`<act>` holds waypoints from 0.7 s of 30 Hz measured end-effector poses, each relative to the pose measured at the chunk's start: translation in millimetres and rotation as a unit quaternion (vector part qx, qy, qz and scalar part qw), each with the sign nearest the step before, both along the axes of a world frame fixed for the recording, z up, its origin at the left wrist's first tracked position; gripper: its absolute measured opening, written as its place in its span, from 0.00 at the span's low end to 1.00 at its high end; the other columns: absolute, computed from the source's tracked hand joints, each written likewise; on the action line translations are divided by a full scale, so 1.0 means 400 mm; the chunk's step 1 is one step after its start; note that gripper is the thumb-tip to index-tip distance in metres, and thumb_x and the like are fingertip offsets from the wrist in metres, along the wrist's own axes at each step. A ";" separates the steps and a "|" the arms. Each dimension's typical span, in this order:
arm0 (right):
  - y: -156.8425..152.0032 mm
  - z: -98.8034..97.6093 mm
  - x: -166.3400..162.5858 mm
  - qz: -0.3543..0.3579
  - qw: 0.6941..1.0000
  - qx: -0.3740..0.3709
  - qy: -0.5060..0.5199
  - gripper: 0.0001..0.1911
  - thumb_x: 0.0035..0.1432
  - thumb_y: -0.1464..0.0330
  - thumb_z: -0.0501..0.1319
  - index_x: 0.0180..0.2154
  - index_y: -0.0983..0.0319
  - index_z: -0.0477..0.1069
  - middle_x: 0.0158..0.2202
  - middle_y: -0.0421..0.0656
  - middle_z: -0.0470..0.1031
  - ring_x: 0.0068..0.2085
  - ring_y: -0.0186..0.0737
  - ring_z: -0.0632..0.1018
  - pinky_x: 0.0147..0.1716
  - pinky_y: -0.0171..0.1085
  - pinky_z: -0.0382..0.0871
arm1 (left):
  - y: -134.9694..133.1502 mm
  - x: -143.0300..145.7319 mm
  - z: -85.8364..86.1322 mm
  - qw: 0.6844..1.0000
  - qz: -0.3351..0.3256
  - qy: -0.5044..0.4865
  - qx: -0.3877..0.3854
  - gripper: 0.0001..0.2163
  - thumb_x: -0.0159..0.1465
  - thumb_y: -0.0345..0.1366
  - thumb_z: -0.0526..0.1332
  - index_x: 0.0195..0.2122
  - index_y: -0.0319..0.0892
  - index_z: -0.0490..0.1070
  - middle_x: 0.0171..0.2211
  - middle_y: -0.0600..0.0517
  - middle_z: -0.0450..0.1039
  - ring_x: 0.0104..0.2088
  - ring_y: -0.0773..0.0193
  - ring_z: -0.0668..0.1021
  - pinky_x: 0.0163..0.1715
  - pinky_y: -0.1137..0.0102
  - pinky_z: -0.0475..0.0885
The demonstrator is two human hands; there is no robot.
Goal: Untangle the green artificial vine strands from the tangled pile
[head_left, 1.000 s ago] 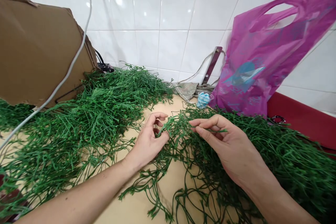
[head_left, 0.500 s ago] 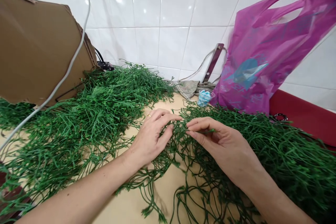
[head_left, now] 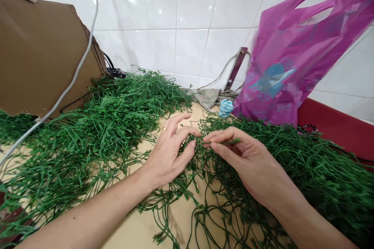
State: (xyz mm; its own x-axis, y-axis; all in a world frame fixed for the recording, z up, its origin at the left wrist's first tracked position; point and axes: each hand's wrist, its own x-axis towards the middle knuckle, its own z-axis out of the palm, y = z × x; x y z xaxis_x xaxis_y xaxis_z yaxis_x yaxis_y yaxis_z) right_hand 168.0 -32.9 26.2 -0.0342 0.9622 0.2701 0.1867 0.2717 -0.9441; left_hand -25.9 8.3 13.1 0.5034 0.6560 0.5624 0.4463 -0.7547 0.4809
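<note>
**Fig. 1. Pinch held among green plastic strands (head_left: 187,163)**

Far left, a brown cardboard sheet (head_left: 37,50) leans toward the white tile wall (head_left: 187,19), with a white cable (head_left: 78,54) hanging in front of it. The left heap of strands (head_left: 102,124) lies on the pale tabletop (head_left: 175,221). Your left hand (head_left: 169,155) rests at the middle of the tangle, fingers spread and curved, its fingertips on the strands, a gold ring (head_left: 164,128) on 1 finger. Just beside it, your right hand (head_left: 248,159) pinches 1 stem (head_left: 224,142) between thumb and forefinger. You are working through this loose tangle by hand. Behind your hands stand a crumpled grey cloth (head_left: 208,97) and a clear cup with blue contents (head_left: 226,107). Further right, a magenta plastic bag (head_left: 280,66) stands behind the right heap of strands (head_left: 321,167), with a red surface (head_left: 336,132) beyond. Compared with 1.0 s ago, your left hand has opened from its curled shape.
</note>
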 end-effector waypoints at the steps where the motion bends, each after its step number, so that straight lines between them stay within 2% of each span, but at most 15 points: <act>1: 0.001 -0.001 0.004 0.005 1.000 -0.001 0.007 0.05 0.60 0.62 0.65 0.34 0.56 0.75 0.41 0.40 0.80 0.44 0.36 0.79 0.45 0.35 0.71 | 0.002 0.000 -0.001 1.000 0.003 -0.007 -0.002 0.08 0.69 0.31 0.54 0.47 0.44 0.69 0.62 0.44 0.60 0.65 0.56 0.59 0.64 0.57 0.56; 3: 0.002 -0.003 0.013 0.011 1.000 -0.003 0.011 0.05 0.62 0.62 0.64 0.35 0.56 0.75 0.42 0.39 0.80 0.45 0.35 0.78 0.46 0.34 0.70 | 0.008 0.000 -0.004 1.000 0.000 -0.023 -0.001 0.06 0.68 0.31 0.56 0.44 0.43 0.70 0.57 0.44 0.65 0.61 0.57 0.65 0.61 0.60 0.60; 5: 0.002 -0.005 0.019 0.014 1.000 -0.009 0.008 0.06 0.62 0.61 0.64 0.36 0.56 0.75 0.42 0.39 0.80 0.44 0.35 0.78 0.46 0.34 0.69 | 0.013 0.000 -0.007 0.999 -0.007 -0.039 -0.001 0.04 0.68 0.30 0.57 0.42 0.42 0.69 0.48 0.46 0.71 0.52 0.60 0.71 0.54 0.63 0.66; 7: 0.001 -0.006 0.019 0.020 0.999 -0.024 0.010 0.06 0.62 0.60 0.64 0.36 0.56 0.75 0.41 0.39 0.80 0.43 0.35 0.77 0.46 0.34 0.69 | 0.016 0.001 -0.009 0.999 -0.005 -0.053 -0.005 0.03 0.67 0.29 0.57 0.40 0.41 0.69 0.39 0.49 0.73 0.43 0.62 0.75 0.45 0.67 0.69; 9: -0.001 -0.006 0.013 0.033 0.998 -0.045 0.031 0.09 0.62 0.58 0.64 0.37 0.56 0.76 0.40 0.40 0.80 0.44 0.36 0.78 0.47 0.35 0.69 | 0.015 0.001 -0.009 0.998 0.010 -0.067 -0.006 0.02 0.66 0.29 0.59 0.38 0.41 0.69 0.35 0.51 0.74 0.38 0.64 0.75 0.40 0.69 0.69; 13: 0.000 -0.002 -0.002 0.052 0.987 -0.083 0.129 0.20 0.61 0.48 0.60 0.37 0.57 0.78 0.40 0.43 0.80 0.46 0.43 0.79 0.50 0.42 0.70 | 0.006 0.004 -0.006 0.997 0.032 -0.077 0.001 0.02 0.64 0.28 0.61 0.36 0.40 0.70 0.33 0.52 0.75 0.35 0.65 0.76 0.37 0.70 0.69; 16: 0.001 0.003 -0.011 0.054 0.974 -0.115 0.187 0.29 0.58 0.40 0.55 0.35 0.58 0.78 0.38 0.45 0.80 0.44 0.46 0.79 0.49 0.44 0.71 | -0.002 0.005 -0.003 0.996 0.035 -0.075 0.019 0.02 0.64 0.28 0.61 0.35 0.41 0.70 0.32 0.53 0.75 0.34 0.65 0.76 0.36 0.71 0.69; 18: -0.002 0.006 -0.016 0.045 0.976 -0.129 0.167 0.27 0.57 0.41 0.57 0.34 0.58 0.77 0.37 0.44 0.79 0.42 0.44 0.78 0.47 0.43 0.71 | -0.004 0.005 -0.001 0.996 0.039 -0.074 0.026 0.02 0.63 0.28 0.61 0.35 0.41 0.70 0.31 0.53 0.75 0.33 0.66 0.76 0.35 0.72 0.69; 21: -0.011 0.014 -0.024 0.030 0.985 -0.141 0.094 0.17 0.53 0.51 0.67 0.36 0.57 0.76 0.35 0.41 0.77 0.39 0.40 0.75 0.42 0.39 0.70 | -0.006 0.006 0.001 0.997 0.036 -0.067 0.029 0.03 0.63 0.27 0.61 0.34 0.42 0.69 0.31 0.54 0.74 0.33 0.65 0.76 0.35 0.71 0.70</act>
State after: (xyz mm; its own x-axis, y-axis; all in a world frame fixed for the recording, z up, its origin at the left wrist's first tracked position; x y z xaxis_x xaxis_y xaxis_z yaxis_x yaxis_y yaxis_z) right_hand 158.5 -37.1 31.9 -0.0675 0.9977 -0.0012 -0.0070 -0.0017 -1.0000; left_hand -23.5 6.1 13.4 0.3736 0.6521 0.6597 0.4346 -0.7513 0.4966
